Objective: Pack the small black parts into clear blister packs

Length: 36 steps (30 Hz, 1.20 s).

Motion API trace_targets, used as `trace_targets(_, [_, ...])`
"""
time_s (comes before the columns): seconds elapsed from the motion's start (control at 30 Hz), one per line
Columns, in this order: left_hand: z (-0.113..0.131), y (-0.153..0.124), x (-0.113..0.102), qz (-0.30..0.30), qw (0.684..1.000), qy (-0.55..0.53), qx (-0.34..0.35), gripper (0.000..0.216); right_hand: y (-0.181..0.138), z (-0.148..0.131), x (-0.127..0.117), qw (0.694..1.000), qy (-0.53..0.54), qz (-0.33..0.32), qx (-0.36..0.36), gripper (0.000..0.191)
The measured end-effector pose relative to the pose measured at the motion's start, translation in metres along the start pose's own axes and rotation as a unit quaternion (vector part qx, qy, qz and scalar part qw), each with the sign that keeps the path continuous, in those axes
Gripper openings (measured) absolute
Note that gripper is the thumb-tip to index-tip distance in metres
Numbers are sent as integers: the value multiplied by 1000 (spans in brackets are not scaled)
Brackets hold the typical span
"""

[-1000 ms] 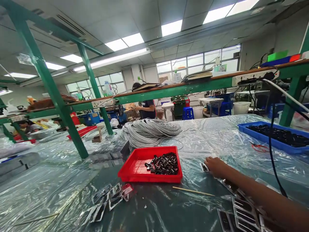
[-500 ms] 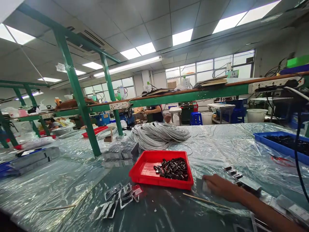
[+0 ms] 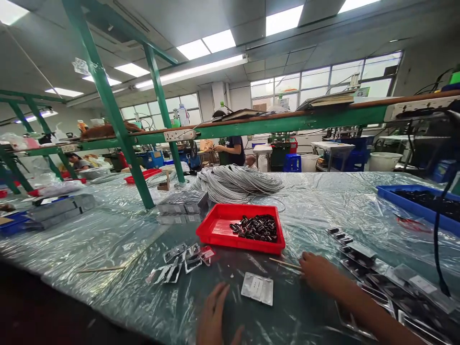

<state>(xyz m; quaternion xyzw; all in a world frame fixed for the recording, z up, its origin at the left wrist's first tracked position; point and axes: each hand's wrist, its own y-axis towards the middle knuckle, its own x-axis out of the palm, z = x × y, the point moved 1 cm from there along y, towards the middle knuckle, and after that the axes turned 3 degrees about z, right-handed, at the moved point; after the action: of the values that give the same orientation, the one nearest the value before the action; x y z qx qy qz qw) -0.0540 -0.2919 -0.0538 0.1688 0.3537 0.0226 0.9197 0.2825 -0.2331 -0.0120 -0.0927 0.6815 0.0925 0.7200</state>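
Red and shallow, the plastic tray (image 3: 219,223) has the left grip (image 3: 212,317), spread and empty, before its left half; a silvery, flat rectangular packet (image 3: 257,288) before its right, probably light and slippery, best pinched by opposite edges; off its near-right corner, the right grip (image 3: 316,272), closure unclear.

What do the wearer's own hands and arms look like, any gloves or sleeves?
The left hand and right hand are both ungloved, with no ring discernible. The right forearm is bare as far as it shows: no sleeve, watch or bracelet. The left forearm is out of frame.
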Motion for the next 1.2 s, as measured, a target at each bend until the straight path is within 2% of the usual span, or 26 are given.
trace_targets(0.1, [15,37,2,-97,995,7,38,84,-10,8,19,1000,11,-3,9,40])
trace_targets(0.2, [30,62,11,-198,980,-4,27,83,-15,10,22,998,60,-9,21,33])
trace_targets(0.27, [36,65,21,-219,976,1,2,77,-18,8,15,990,137,27,26,18])
trace_targets(0.3, [38,64,26,-214,977,6,-7,73,-18,5,10,977,205,51,26,12])
trace_targets(0.33, [40,60,32,-201,979,13,-12,70,-18,0,5,952,297,72,25,13])
trace_targets(0.37, [41,55,37,-185,982,23,-12,67,-16,-8,1,909,407,88,28,19])
trace_targets(0.4, [43,50,41,-168,985,33,-10,64,-13,-19,-3,845,525,96,33,25])
trace_targets(0.47, [46,42,47,-142,989,47,-17,60,-2,-49,-7,668,737,97,44,39])
trace_targets(0.5, [47,39,49,-137,989,50,-27,59,6,-67,-8,580,808,95,42,45])
trace_targets(0.53, [48,38,50,-136,989,50,-39,59,15,-84,-7,507,857,86,36,48])
trace_targets(0.57, [49,37,51,-137,988,49,-50,60,24,-101,-4,453,887,77,31,48])
trace_targets(0.6, [49,37,51,-138,988,47,-58,61,33,-116,-1,415,907,73,29,47])
trace_targets(0.67, [50,39,52,-131,989,41,-62,59,48,-138,7,369,926,72,28,44])
trace_targets(0.73, [49,41,54,-110,992,30,-60,52,57,-150,15,350,933,75,28,43])
trace_targets(0.8, [47,42,56,-93,994,21,-59,46,61,-154,20,347,934,84,25,43])
trace_targets(0.93, [42,40,63,-61,997,18,-46,39,58,-152,18,363,924,116,11,42])
trace_targets(1.07, [41,38,64,-42,998,12,-36,38,56,-150,15,371,921,121,7,42])
trace_targets(1.13, [43,38,63,-45,998,17,-36,38,57,-150,17,386,915,120,0,43])
trace_targets(1.2, [45,39,62,-49,998,29,-37,36,58,-152,21,415,901,126,-11,44])
